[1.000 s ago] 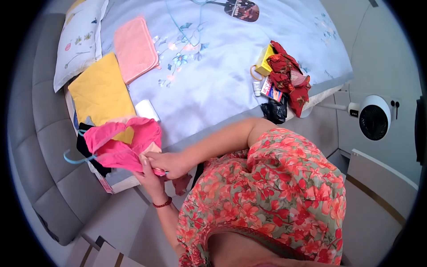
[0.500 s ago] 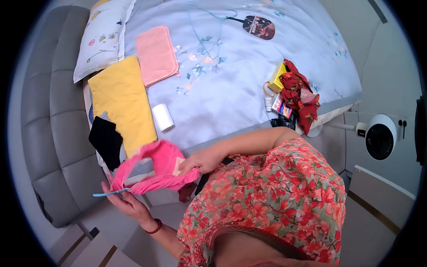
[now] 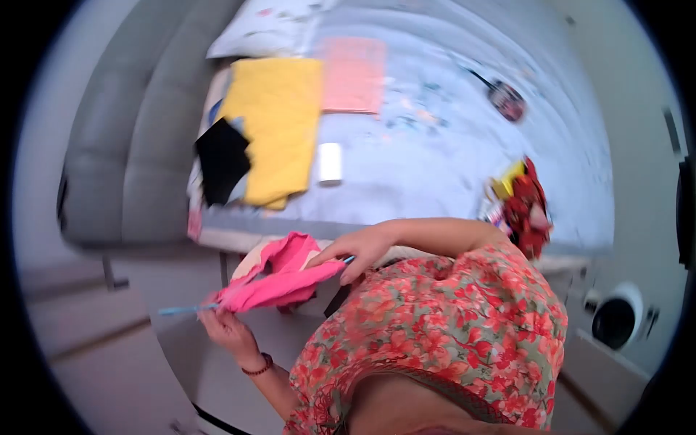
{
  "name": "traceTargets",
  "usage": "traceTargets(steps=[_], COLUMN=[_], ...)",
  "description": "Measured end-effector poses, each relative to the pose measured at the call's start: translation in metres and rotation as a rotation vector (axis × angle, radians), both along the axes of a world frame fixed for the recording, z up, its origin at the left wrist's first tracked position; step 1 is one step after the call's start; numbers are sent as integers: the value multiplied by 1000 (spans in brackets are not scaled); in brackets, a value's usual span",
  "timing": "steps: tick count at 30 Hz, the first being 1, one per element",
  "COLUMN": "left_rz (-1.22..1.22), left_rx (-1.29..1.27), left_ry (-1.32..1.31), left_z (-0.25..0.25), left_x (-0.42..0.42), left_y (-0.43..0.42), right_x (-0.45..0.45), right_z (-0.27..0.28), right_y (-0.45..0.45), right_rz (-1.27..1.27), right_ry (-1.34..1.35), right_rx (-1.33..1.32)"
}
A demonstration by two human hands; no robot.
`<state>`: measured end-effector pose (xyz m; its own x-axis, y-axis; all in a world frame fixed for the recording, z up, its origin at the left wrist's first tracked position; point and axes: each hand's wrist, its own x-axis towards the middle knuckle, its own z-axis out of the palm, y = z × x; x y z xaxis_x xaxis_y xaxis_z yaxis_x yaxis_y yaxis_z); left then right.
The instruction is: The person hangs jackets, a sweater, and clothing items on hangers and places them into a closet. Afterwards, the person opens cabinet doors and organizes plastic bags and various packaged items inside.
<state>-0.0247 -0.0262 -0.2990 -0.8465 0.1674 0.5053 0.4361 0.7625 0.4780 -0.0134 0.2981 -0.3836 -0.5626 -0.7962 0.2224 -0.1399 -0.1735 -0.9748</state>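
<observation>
A bright pink garment [image 3: 279, 286] with a cream-coloured inside hangs slack between my hands, in front of the bed. Through it runs a thin blue hanger [image 3: 177, 311], whose left end sticks out past the cloth. Another bit of blue shows by my right fingers. My left hand [image 3: 230, 337], with a dark red bead bracelet at the wrist, pinches the hanger where it meets the garment's left edge. At the garment's right end, my right hand [image 3: 359, 250] grips the pink cloth, with fingers partly inside the opening. Motion blur softens the details.
On the bed [image 3: 413, 188] lie a yellow cloth [image 3: 283, 130], a folded pink cloth [image 3: 354, 76], a black cloth [image 3: 222, 161], a white roll-like item [image 3: 330, 164], a hand fan [image 3: 506, 100] and a red patterned cloth [image 3: 528, 210]. A grey headboard [image 3: 156, 138] stands left.
My view has turned, so the bed's things sit further right. My left fingers, spread before, have closed at the hanger. Blue now shows beside my right fingers at the garment's right end.
</observation>
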Motion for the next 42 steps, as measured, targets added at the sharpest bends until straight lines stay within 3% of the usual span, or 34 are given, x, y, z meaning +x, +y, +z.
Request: traceTargets(steps=[2,3,4,5,7,8,9,11,12,17,20,25,27,34,36,42], left_rz=[41,72,141,153,227,245,276,319,331,472,610,825,1022,1034,1031,1114], left_rx=[6,-26,-59,-58,-136,-132,-158,-258,-191,-372,-475,-566,-913,-981,-995,-991], left_ry=[124,126,129,157,216,227,285,333,348,487,641,659,793,634,597,439], left_z=[-5,1,8,14,27,29,36,63,73,166,224,307,334,353,352,353], left_x=[11,22,37,47,66,70,71,79,76,78,124,185,203,264,278,314], left_y=[-14,-20,-23,-30,-48,-57,-69,-88,-105,-125,-145,-171,-173,-172,-174,-189], right_x=[-15,-17,-19,-21,-25,-28,-36,-55,-56,-100,-79,-42,-30,17,37,82], right_z=[16,29,30,28,51,60,64,60,97,152,209,286,316,437,471,557], right_y=[-14,-21,-36,-44,-63,-71,-87,-113,-140,-186,-234,-299,-324,-406,-427,-485], right_rz=[61,207,183,231,362,444,369,433,529,518,636,680,688,808,701,827], right_ry=[8,-187,25,111,-33,-302,-177,-431,-613,-405,-324,-247,-219,65,83,173], right_rx=[12,89,2,108,154,158,126,9,-96,-368,-442,-543,-598,-863,-915,-895])
